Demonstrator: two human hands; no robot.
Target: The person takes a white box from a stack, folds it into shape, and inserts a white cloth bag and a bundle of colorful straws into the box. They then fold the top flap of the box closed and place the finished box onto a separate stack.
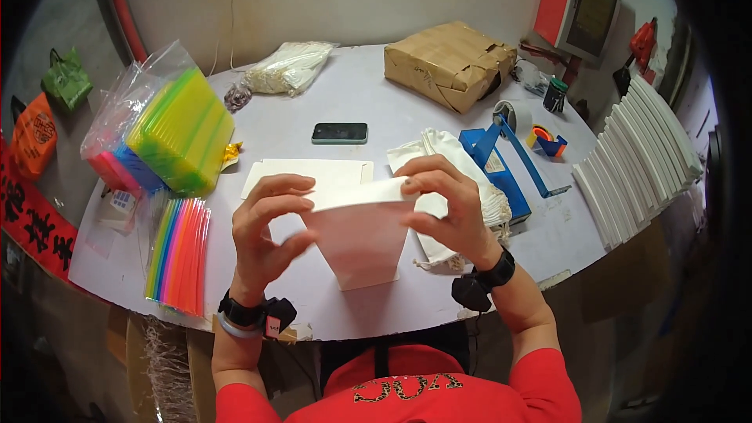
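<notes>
A tall white cardboard box [356, 247] stands upright on the table in front of me, its narrow top toward the camera. My left hand [270, 223] grips its upper left side, fingertips at the top edge and thumb lower down. At the opposite upper corner, my right hand [446, 200] holds the box with curled fingers and thumb. Behind the box lies a flat white carton [309, 171], partly covered by it. White drawstring cloth bags [439, 149] are piled beyond my right hand. What is inside the box cannot be seen.
On the left are coloured plastic sleeves [178, 254] and a yellow-green stack [180, 129] in clear wrap. A phone [339, 133], brown paper parcel [450, 63] and white packet [290, 66] lie farther back. To the right stand a blue tape dispenser [501, 176] and stacked white cartons [638, 160].
</notes>
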